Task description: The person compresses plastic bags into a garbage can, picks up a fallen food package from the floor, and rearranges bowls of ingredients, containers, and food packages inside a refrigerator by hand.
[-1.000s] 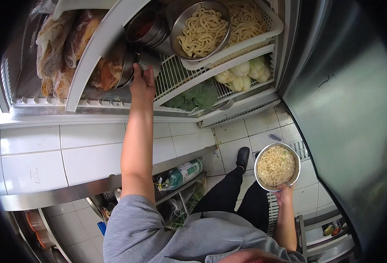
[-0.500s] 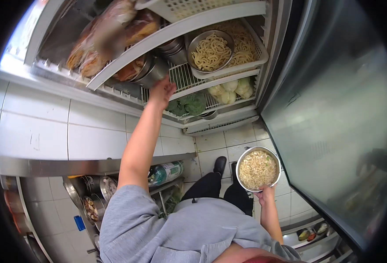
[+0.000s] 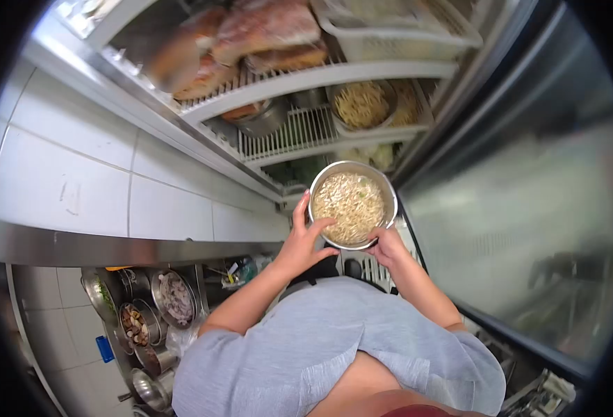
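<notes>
A round metal bowl [image 3: 352,165] filled with pale, shredded food [image 3: 348,207] in liquid is in front of my chest, before the fridge. My right hand [image 3: 387,247] grips its near right rim, thumb on the edge and fingers underneath. On the left side, my left hand [image 3: 302,242] is at the bowl, its thumb over the rim and its fingers along the outer wall. The undersides of the bowl and of the fingers are hidden.
Open fridge shelves hold wrapped meat [image 3: 268,31], a metal pot [image 3: 263,119], a bowl of thick noodles [image 3: 361,104] and a white basket [image 3: 404,45]. The glass door [image 3: 515,208] stands open at right. Bowls of food [image 3: 174,297] sit on a lower-left shelf.
My left hand has come back from the fridge shelf to the bowl's left side. My right hand has brought the bowl up and leftward, in front of the shelves. The view has shifted.
</notes>
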`<state>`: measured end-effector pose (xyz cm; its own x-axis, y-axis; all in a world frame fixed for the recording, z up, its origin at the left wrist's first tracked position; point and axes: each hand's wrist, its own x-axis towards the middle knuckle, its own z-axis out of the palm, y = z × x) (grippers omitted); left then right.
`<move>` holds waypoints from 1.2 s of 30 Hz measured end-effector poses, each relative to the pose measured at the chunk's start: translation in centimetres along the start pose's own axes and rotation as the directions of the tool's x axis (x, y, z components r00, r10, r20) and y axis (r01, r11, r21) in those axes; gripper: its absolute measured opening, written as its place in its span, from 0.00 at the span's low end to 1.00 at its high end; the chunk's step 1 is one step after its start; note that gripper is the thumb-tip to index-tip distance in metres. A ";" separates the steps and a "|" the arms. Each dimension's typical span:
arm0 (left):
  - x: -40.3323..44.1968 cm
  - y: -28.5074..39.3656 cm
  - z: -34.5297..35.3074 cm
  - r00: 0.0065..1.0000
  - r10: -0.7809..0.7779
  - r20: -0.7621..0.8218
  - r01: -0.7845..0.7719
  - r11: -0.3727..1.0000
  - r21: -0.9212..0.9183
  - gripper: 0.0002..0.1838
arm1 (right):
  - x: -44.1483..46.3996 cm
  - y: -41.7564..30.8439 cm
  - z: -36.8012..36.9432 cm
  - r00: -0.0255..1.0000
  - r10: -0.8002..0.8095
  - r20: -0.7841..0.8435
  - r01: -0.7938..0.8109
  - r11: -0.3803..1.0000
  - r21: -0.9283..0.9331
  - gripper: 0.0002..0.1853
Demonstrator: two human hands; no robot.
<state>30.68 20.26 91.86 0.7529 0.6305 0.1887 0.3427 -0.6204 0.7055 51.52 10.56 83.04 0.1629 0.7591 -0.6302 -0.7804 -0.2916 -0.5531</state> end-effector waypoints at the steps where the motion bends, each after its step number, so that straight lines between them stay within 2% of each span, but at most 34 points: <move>1: 0.0 -0.6 -0.8 0.998 -0.012 -0.067 0.011 1.000 -0.012 0.32 | 0.4 -1.0 2.3 0.998 0.018 0.058 -0.017 1.000 -0.013 0.46; 5: 0.9 -2.8 -4.6 0.974 0.019 -0.226 -0.002 0.997 0.075 0.25 | 1.7 -4.0 9.3 0.975 0.075 0.211 -0.070 0.997 -0.031 0.44; 7: 1.1 -3.4 -6.2 0.959 0.023 -0.281 0.002 0.996 0.086 0.22 | 1.7 -4.9 12.3 0.985 0.054 0.164 -0.041 0.996 -0.084 0.42; 9: 1.5 -4.4 -7.4 0.963 0.017 -0.271 0.045 0.975 0.219 0.20 | 2.7 -5.4 13.9 0.990 0.000 0.140 0.034 0.970 -0.243 0.40; 10: 2.0 -4.3 -8.0 0.947 0.051 -0.318 0.030 0.969 0.247 0.20 | 3.0 -6.1 14.6 0.981 0.031 0.190 0.015 0.972 -0.236 0.40; 11: 2.4 -4.7 -8.2 0.939 0.047 -0.342 0.023 0.980 0.199 0.20 | 3.4 -6.6 15.0 0.970 0.061 0.235 -0.006 0.974 -0.228 0.39; 14: 3.6 -5.6 -8.5 0.932 0.020 -0.363 0.007 0.997 0.072 0.19 | 5.6 -7.3 15.0 0.963 0.145 0.229 -0.095 0.972 -0.216 0.36; 17: 5.1 -6.6 -8.2 0.941 -0.021 -0.338 0.043 0.997 0.058 0.19 | 7.8 -7.3 14.6 0.975 0.119 0.185 -0.080 0.975 -0.207 0.36; 18: 5.6 -7.3 -7.7 0.937 -0.025 -0.350 0.050 0.997 0.065 0.20 | 7.8 -7.5 15.0 0.988 0.033 0.148 -0.004 0.981 -0.192 0.38; 22: 8.1 -8.0 -7.3 0.931 -0.050 -0.361 0.082 0.994 0.073 0.21 | 9.3 -8.7 14.9 0.990 0.019 0.143 0.000 0.990 -0.138 0.38; 24: 9.5 -9.1 -7.1 0.901 -0.016 -0.433 0.086 0.986 0.143 0.20 | 9.8 -8.9 14.7 0.970 -0.022 0.243 0.050 0.993 -0.107 0.37; 25: 10.1 -9.6 -7.1 0.910 -0.025 -0.414 0.092 0.985 0.143 0.20 | 9.7 -8.8 14.6 0.956 -0.039 0.290 0.066 0.994 -0.086 0.38; 27: 10.6 -11.0 -6.7 0.912 -0.052 -0.406 0.100 0.990 0.096 0.21 | 9.7 -8.4 13.6 0.953 0.002 0.302 -0.014 0.999 0.039 0.39; 29: 10.4 -11.1 -6.7 0.937 -0.106 -0.332 0.148 0.984 0.103 0.22 | 10.2 -8.2 11.8 0.948 -0.056 0.312 0.070 0.997 -0.036 0.39; 31: 10.2 -11.0 -6.6 0.923 -0.102 -0.370 0.156 0.981 0.119 0.23 | 10.3 -7.9 11.2 0.971 0.025 0.239 -0.020 0.999 -0.025 0.37; 32: 9.9 -11.0 -6.6 0.924 -0.011 -0.381 0.085 0.981 0.177 0.29 | 10.2 -7.8 11.0 0.971 -0.011 0.239 0.032 0.996 -0.081 0.34; 33: 9.8 -12.0 -6.1 0.926 -0.021 -0.377 0.093 0.980 0.174 0.29 | 10.2 -7.8 10.9 0.969 -0.051 0.243 0.087 0.987 -0.138 0.31; 35: 10.1 -14.7 -4.9 0.782 -0.146 -0.606 0.038 0.981 -0.188 0.29 | 10.8 -7.7 10.6 0.960 -0.070 0.271 0.109 0.985 -0.131 0.35; 36: 10.2 -14.5 -4.7 0.730 -0.474 -0.493 0.159 0.818 -0.552 0.32 | 10.4 -7.7 10.9 0.954 -0.073 0.289 0.125 0.979 -0.163 0.35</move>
<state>30.73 37.91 86.74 0.1102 0.9841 0.1396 0.0896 -0.1497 0.9847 52.67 27.10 86.68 0.0382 0.9143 -0.4033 -0.6453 -0.2856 -0.7085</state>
